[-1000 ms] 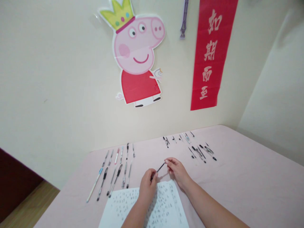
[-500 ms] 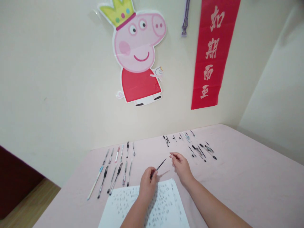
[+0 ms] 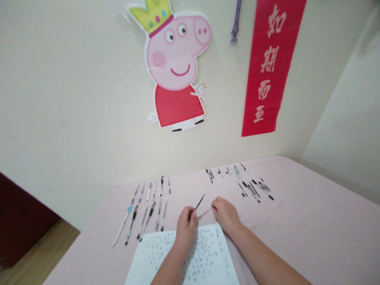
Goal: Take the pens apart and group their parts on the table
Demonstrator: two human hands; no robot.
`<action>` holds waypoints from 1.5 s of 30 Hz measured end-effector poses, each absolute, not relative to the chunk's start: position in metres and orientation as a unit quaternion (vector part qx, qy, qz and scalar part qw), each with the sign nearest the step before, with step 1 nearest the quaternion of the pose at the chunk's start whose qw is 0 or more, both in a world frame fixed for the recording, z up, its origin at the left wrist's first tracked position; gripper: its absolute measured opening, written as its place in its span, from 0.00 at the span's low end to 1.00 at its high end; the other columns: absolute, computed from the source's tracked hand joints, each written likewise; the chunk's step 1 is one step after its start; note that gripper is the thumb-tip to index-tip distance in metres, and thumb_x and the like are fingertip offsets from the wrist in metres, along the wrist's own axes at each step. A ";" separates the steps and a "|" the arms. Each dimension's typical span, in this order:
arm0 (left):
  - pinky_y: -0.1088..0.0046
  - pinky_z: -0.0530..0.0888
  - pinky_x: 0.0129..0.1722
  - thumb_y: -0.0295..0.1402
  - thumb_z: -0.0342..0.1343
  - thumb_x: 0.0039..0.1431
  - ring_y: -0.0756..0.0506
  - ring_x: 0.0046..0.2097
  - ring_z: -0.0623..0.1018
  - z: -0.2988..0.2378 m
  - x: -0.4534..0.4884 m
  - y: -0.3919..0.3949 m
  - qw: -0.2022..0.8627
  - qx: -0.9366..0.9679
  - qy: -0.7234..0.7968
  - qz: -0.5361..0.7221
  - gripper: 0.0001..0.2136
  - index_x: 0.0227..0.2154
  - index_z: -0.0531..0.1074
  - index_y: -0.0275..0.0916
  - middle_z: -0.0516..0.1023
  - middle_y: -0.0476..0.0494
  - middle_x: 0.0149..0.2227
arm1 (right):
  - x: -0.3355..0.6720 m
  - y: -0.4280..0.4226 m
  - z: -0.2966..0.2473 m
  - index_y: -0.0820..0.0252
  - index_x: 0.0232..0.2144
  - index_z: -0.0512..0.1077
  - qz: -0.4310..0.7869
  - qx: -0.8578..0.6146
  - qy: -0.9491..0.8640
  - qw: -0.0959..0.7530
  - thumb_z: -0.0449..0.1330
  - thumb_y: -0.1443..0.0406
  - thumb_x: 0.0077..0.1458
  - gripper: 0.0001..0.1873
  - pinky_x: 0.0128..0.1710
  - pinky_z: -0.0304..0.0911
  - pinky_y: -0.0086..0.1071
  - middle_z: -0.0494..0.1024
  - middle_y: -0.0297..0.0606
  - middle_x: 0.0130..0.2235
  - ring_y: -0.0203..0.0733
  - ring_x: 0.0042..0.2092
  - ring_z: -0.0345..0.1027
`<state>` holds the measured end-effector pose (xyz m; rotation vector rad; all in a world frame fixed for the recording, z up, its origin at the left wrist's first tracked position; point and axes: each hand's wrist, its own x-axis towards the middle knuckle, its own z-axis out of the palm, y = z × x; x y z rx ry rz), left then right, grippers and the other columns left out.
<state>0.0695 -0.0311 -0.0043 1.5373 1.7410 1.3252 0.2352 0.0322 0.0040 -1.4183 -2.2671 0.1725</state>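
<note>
My left hand (image 3: 186, 227) is closed around a thin dark pen refill (image 3: 200, 200), whose pointed end sticks up and to the right from the fingers. This hand is over the upper part of a white sheet of paper (image 3: 154, 257) covered in handwriting. To its right, just beyond the sheet's top right corner, my right hand (image 3: 227, 213) is low at the pink table surface with its fingers curled together. Whatever those fingertips may hold is hidden or too small to make out. A small gap separates the two hands.
Two rows of pens, including a cream pen with a blue end (image 3: 122, 225) and a black-grip pen (image 3: 147, 221), lie at the left. Pen parts such as caps and refills (image 3: 252, 191) lie at the back right. A wall with a pig sticker (image 3: 179, 107) borders the table (image 3: 311, 221).
My right hand has dropped slightly toward the table, and its extended fingers have curled in. In my left hand the refill has tilted a little more upright. The view has shifted slightly.
</note>
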 end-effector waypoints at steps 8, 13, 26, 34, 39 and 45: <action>0.68 0.68 0.35 0.37 0.48 0.54 0.45 0.34 0.72 -0.006 0.070 -0.030 0.230 0.550 0.626 0.503 0.09 0.33 0.68 0.38 0.73 0.44 0.30 | 0.235 0.031 0.009 0.57 0.33 0.75 0.173 -0.442 -0.805 0.357 0.51 0.70 0.54 0.13 0.36 0.59 0.32 0.74 0.39 0.35 0.40 0.36 0.67; 0.67 0.69 0.37 0.37 0.48 0.54 0.44 0.36 0.73 -0.007 0.069 -0.029 0.238 0.539 0.625 0.511 0.10 0.35 0.68 0.38 0.74 0.43 0.33 | 0.230 0.030 0.006 0.56 0.35 0.76 0.309 -0.338 -0.761 0.460 0.52 0.69 0.53 0.13 0.42 0.62 0.34 0.74 0.39 0.36 0.41 0.40 0.67; 0.68 0.69 0.36 0.36 0.48 0.54 0.45 0.35 0.72 -0.009 0.069 -0.029 0.243 0.563 0.612 0.499 0.09 0.35 0.68 0.38 0.73 0.43 0.32 | 0.225 0.024 0.011 0.53 0.44 0.74 0.369 -0.292 -0.767 0.436 0.55 0.66 0.52 0.17 0.52 0.58 0.42 0.75 0.42 0.44 0.44 0.48 0.65; 0.69 0.69 0.35 0.37 0.49 0.53 0.46 0.34 0.73 -0.006 0.071 -0.031 0.252 0.541 0.626 0.502 0.10 0.34 0.68 0.38 0.73 0.45 0.31 | 0.234 0.033 0.007 0.55 0.46 0.72 0.393 -0.364 -0.628 0.564 0.53 0.60 0.55 0.17 0.51 0.59 0.41 0.71 0.42 0.49 0.44 0.50 0.64; 0.69 0.68 0.33 0.37 0.48 0.54 0.47 0.32 0.72 -0.009 0.070 -0.030 0.251 0.549 0.625 0.496 0.10 0.35 0.68 0.38 0.73 0.46 0.29 | 0.241 0.046 0.001 0.59 0.42 0.70 0.403 -0.418 -0.530 0.618 0.56 0.57 0.52 0.17 0.44 0.64 0.39 0.73 0.43 0.44 0.44 0.44 0.67; 0.69 0.69 0.35 0.37 0.49 0.54 0.46 0.34 0.73 -0.012 0.069 -0.029 0.248 0.542 0.622 0.508 0.10 0.35 0.68 0.38 0.73 0.45 0.31 | 0.243 0.049 -0.004 0.59 0.41 0.66 0.425 -0.456 -0.521 0.583 0.55 0.59 0.51 0.16 0.36 0.65 0.35 0.73 0.38 0.33 0.42 0.37 0.69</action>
